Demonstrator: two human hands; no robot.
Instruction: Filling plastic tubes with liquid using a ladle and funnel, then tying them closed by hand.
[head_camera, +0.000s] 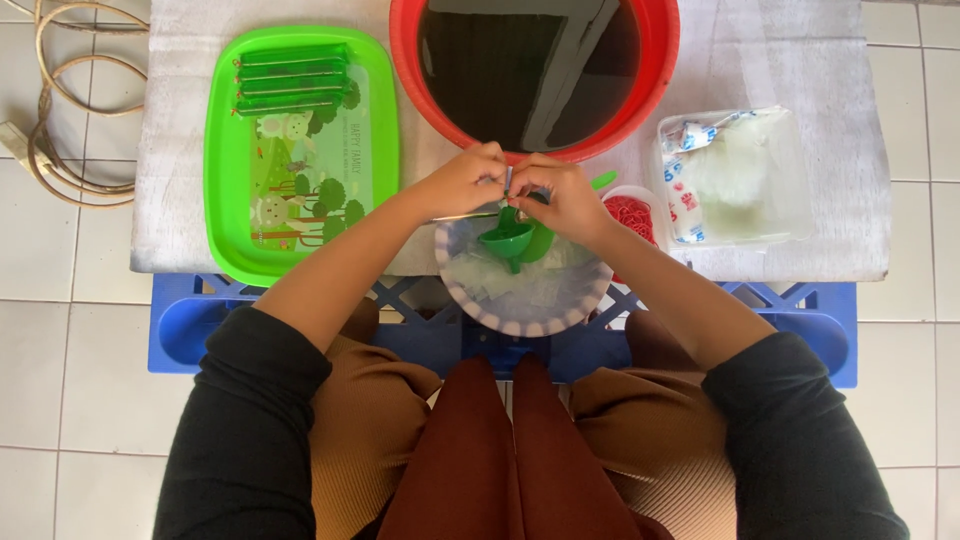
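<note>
At left of the frame a green tray (300, 160) lies on the tabletop (790, 250). At centre, left hand (462, 182) and right hand (560, 195) each pinch a thin tube (509, 180) above a green funnel (510, 240) over a bowl (525, 290); red basin (660, 60) behind.

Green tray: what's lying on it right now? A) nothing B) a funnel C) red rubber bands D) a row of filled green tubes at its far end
D: a row of filled green tubes lies at the far end of the green tray.
</note>
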